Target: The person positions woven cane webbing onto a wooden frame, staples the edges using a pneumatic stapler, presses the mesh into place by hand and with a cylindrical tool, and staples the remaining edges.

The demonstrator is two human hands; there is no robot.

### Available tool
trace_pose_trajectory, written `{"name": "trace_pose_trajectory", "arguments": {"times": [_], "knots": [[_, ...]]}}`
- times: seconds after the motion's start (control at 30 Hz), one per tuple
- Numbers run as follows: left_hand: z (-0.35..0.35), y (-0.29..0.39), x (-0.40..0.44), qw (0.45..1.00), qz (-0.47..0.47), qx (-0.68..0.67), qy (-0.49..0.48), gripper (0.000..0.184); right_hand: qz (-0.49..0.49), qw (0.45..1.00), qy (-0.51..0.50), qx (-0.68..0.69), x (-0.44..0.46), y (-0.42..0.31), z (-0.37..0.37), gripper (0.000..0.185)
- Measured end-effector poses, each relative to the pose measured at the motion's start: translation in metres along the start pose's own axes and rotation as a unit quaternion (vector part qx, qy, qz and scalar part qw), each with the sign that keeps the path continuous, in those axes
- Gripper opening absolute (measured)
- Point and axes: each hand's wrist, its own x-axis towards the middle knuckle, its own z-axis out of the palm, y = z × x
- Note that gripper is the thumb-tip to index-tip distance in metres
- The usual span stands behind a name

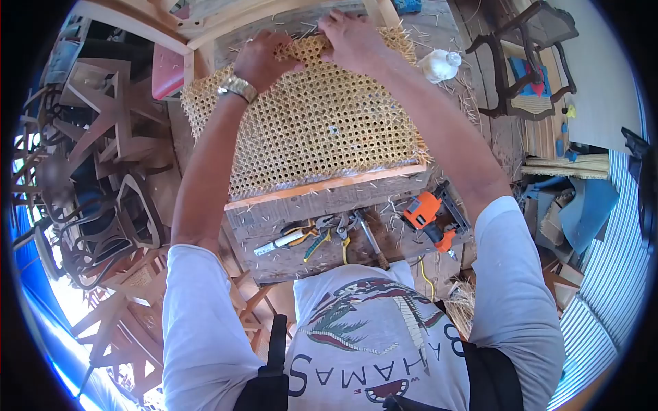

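Note:
A sheet of woven cane webbing (322,130) lies over a wooden chair frame (329,186), its near edge along the front rail. My left hand (266,63), with a metal watch (238,88) at the wrist, is closed on the webbing's far edge. To its right, my right hand (351,42) also grips that far edge, its fingers bent over the strands. The webbing between the hands is bunched up a little. Frayed cane ends stick out at both sides, and the fingertips are partly hidden.
On the workbench (274,216) before me lie an orange nail gun (426,211), a hammer (371,238), pliers (317,245) and a white-bodied tool (277,243). A white bottle (440,66) stands at the right. Chair frames (113,116) are piled left; a dark chair (528,61) is at upper right.

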Motion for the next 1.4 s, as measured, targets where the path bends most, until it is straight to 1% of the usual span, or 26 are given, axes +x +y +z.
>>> {"name": "trace_pose_trajectory", "arguments": {"times": [0.03,0.07,0.13,0.17,0.23,0.3,0.33,0.43,0.5,0.53,0.6,0.63,0.7,0.73,0.8,0.83,0.87,0.93,1.0,1.07,1.13,1.23,1.27,1.33,1.4], "knots": [[0.000,-0.005,0.002,1.000,-0.002,-0.002,-0.020,0.060,0.007,1.000,0.022,-0.001,-0.001,-0.002,0.001,0.053],[0.007,-0.026,0.008,0.996,-0.018,-0.073,-0.040,0.064,0.007,1.000,0.029,-0.006,-0.003,-0.004,0.002,0.052],[-0.001,-0.029,0.009,0.999,-0.013,-0.013,-0.044,0.070,0.005,0.999,0.044,-0.017,-0.004,-0.011,-0.007,0.048],[-0.006,-0.030,0.010,0.999,-0.010,0.018,-0.049,0.073,-0.004,0.999,0.043,-0.018,-0.005,-0.013,-0.013,0.053],[-0.015,-0.028,0.004,0.998,-0.003,0.016,-0.063,0.073,-0.021,0.999,0.044,-0.020,-0.006,-0.017,-0.031,0.065],[-0.014,-0.039,0.001,0.996,0.018,0.032,-0.079,0.070,-0.031,0.999,0.006,-0.028,0.002,-0.011,-0.023,0.064],[-0.011,-0.041,-0.002,0.998,0.017,0.018,-0.065,0.070,-0.034,0.999,-0.013,-0.032,0.006,-0.010,-0.020,0.064],[-0.003,-0.034,-0.014,1.000,0.003,-0.013,-0.023,0.065,0.019,0.989,-0.147,-0.017,0.019,-0.015,-0.036,0.071],[-0.001,-0.026,-0.019,1.000,-0.017,-0.014,-0.001,0.060,-0.040,0.998,-0.036,-0.038,0.017,-0.009,-0.021,0.074],[-0.001,-0.023,-0.019,1.000,-0.022,-0.005,-0.006,0.059,-0.069,0.996,0.018,-0.049,0.015,-0.006,-0.015,0.075],[-0.006,-0.020,-0.015,0.999,-0.032,0.013,-0.012,0.056,-0.079,0.997,0.028,-0.003,0.011,-0.005,-0.019,0.075],[-0.006,-0.022,-0.012,0.998,-0.047,-0.016,-0.035,0.058,-0.084,0.996,0.032,0.020,0.009,-0.009,-0.023,0.075],[0.000,-0.034,0.004,0.991,-0.080,-0.076,-0.082,0.061,-0.039,0.997,0.059,-0.019,0.006,-0.008,-0.010,0.074],[0.013,-0.047,0.005,0.983,-0.081,-0.148,-0.072,0.068,-0.015,0.997,0.069,-0.037,0.000,-0.010,-0.001,0.073],[0.034,-0.077,0.028,0.985,-0.090,-0.096,-0.112,0.065,0.055,0.996,0.049,0.048,-0.023,-0.024,-0.028,0.071],[0.041,-0.084,0.022,0.983,-0.099,-0.071,-0.141,0.064,0.093,0.991,0.030,0.095,-0.047,-0.040,-0.037,0.070],[0.028,-0.072,0.021,0.981,-0.107,-0.065,-0.147,0.051,0.154,0.975,0.107,0.119,-0.079,-0.054,-0.034,0.059],[-0.003,-0.037,0.016,0.980,-0.119,-0.049,-0.154,0.029,0.087,0.972,0.159,0.151,-0.136,-0.053,-0.018,0.043],[-0.015,-0.018,0.002,0.975,-0.132,-0.123,-0.130,0.026,0.156,0.965,0.119,0.176,-0.201,-0.086,-0.018,0.036],[-0.017,-0.017,0.007,0.972,-0.127,-0.170,-0.098,0.026,0.198,0.938,0.025,0.284,-0.254,-0.115,-0.009,0.035],[-0.006,-0.027,0.008,0.972,-0.108,-0.195,-0.077,0.028,0.170,0.935,-0.097,0.295,-0.268,-0.136,-0.024,0.036],[-0.007,-0.023,0.008,0.966,-0.176,-0.166,-0.094,0.027,0.221,0.876,-0.217,0.369,-0.241,-0.128,-0.048,0.039],[-0.005,-0.026,0.007,0.963,-0.158,-0.200,-0.090,0.029,0.248,0.867,-0.186,0.391,-0.234,-0.120,-0.042,0.039],[-0.011,-0.019,0.008,0.963,-0.168,-0.184,-0.099,0.031,0.297,0.842,-0.122,0.434,-0.214,-0.101,-0.025,0.041],[-0.017,-0.012,0.007,0.960,-0.183,-0.175,-0.117,0.033,0.292,0.801,-0.133,0.505,-0.198,-0.104,-0.020,0.042]]}}
